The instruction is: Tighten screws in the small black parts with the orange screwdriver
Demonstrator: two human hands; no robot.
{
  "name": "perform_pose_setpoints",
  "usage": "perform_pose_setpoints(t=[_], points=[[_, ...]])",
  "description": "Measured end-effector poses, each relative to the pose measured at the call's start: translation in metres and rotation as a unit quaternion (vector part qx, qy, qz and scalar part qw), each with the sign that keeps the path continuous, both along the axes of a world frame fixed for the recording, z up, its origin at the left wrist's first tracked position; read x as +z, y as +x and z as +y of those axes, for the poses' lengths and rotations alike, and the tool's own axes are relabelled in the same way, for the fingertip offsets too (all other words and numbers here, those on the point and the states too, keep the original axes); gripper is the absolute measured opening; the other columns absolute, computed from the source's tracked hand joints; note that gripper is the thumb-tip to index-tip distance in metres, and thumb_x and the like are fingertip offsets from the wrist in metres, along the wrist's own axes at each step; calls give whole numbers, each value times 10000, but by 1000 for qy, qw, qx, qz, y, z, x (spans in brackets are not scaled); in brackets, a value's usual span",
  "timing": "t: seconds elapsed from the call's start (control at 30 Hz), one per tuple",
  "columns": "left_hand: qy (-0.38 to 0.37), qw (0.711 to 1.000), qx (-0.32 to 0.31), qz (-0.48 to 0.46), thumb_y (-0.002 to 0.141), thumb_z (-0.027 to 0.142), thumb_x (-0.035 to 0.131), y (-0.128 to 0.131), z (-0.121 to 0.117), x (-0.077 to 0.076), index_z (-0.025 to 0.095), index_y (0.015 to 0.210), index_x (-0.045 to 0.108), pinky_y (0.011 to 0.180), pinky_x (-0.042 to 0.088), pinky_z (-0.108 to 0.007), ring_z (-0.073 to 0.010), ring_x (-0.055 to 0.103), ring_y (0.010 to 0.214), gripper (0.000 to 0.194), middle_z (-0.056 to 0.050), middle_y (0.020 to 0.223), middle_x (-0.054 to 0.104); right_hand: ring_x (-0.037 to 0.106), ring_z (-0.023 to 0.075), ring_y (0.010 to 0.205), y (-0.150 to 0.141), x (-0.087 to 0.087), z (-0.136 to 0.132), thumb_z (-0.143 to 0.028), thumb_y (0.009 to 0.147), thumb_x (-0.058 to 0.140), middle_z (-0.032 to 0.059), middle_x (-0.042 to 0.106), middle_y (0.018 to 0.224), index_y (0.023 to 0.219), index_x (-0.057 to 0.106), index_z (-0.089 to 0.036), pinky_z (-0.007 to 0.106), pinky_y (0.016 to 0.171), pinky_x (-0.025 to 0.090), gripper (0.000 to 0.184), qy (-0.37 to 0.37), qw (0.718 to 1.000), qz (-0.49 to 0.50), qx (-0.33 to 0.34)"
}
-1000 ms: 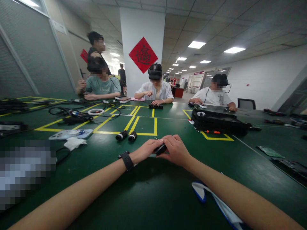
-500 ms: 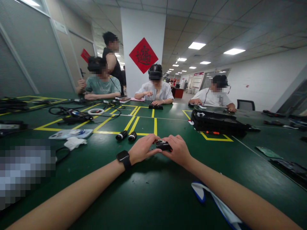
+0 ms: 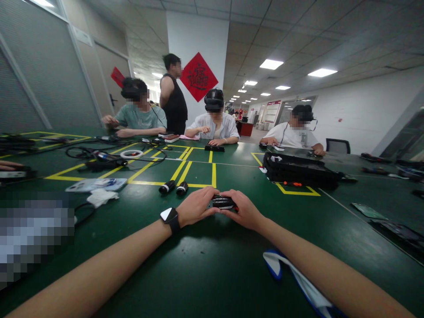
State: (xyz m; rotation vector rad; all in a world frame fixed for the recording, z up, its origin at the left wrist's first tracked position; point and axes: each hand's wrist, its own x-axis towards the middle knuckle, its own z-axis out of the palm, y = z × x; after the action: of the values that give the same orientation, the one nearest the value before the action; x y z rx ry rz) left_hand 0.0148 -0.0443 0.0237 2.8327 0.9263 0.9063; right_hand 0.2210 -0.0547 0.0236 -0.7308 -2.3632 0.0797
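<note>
A short, glossy black cylinder [image 3: 223,202] lies sideways between my hands, just above or on the green table. My left hand [image 3: 197,206], with a black watch on its wrist, has its fingers and thumb closed around the cylinder's left end. From the other side my right hand [image 3: 244,209] grips the right end, where a bit of orange shows by the fingers. Both ends are partly hidden by my fingers. Two similar black cylinders with white bands, one on the left [image 3: 167,187] and one beside it [image 3: 182,188], lie beyond my left hand.
Stacked black trays [image 3: 298,170] stand at the right, with an orange-handled tool [image 3: 293,183] in front. A blue-edged white item [image 3: 274,265] lies by my right forearm. Crumpled tissue [image 3: 102,198] and cables [image 3: 109,159] are at the left. Several people sit or stand across the table.
The black cylinder has turned or shifted slightly to the left in my hands, and my right fingers have moved a little. A standing person in the background has moved right.
</note>
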Motion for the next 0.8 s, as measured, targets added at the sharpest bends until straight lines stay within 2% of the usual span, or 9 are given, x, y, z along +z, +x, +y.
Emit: perform_pose_setpoints(t=[0.2,0.33,0.47,0.6,0.7,0.8], points=[[-21,1000,-15,-9,793,500,432,-1,2,-2,155,1079,443,786,401,-332,-208,514,881,448,-87,986,540,500,208,911,2,-3,5,-389,789,541,85,548,1038,1138,440,-188,352,806,395,415,-15,1000,6,7],[-110,991,-18,-71,787,474,465,1,0,-5,155,1111,436,756,415,-314,-189,528,848,455,-75,987,556,499,202,909,3,-4,7,-367,793,544,89,535,1023,1146,434,-181,349,803,402,414,-21,999,27,21],[-217,963,-19,-161,818,430,437,6,1,-8,149,1019,506,739,428,-297,-168,542,829,352,-51,928,587,499,192,893,3,-4,7,-349,779,566,81,521,990,1145,445,-182,342,798,412,420,-23,998,56,29],[-290,919,-67,-259,783,386,519,10,3,-7,138,1025,499,777,437,-309,-172,559,878,347,-64,963,593,501,177,869,0,-2,5,-345,757,595,72,513,996,1107,468,-183,316,766,425,406,-37,987,157,-5],[-306,899,-101,-297,737,331,597,11,3,-6,135,1001,502,835,427,-322,-174,559,929,342,-76,1000,584,501,170,846,-4,1,0,-329,770,583,60,529,956,1027,527,-189,304,743,424,298,-34,977,211,-20],[-279,906,-92,-304,683,296,659,12,1,-6,138,957,504,849,425,-326,-166,560,917,353,-64,970,583,505,171,844,-8,4,-4,-307,765,594,56,547,940,1030,553,-197,306,740,421,290,-31,975,219,-14]])
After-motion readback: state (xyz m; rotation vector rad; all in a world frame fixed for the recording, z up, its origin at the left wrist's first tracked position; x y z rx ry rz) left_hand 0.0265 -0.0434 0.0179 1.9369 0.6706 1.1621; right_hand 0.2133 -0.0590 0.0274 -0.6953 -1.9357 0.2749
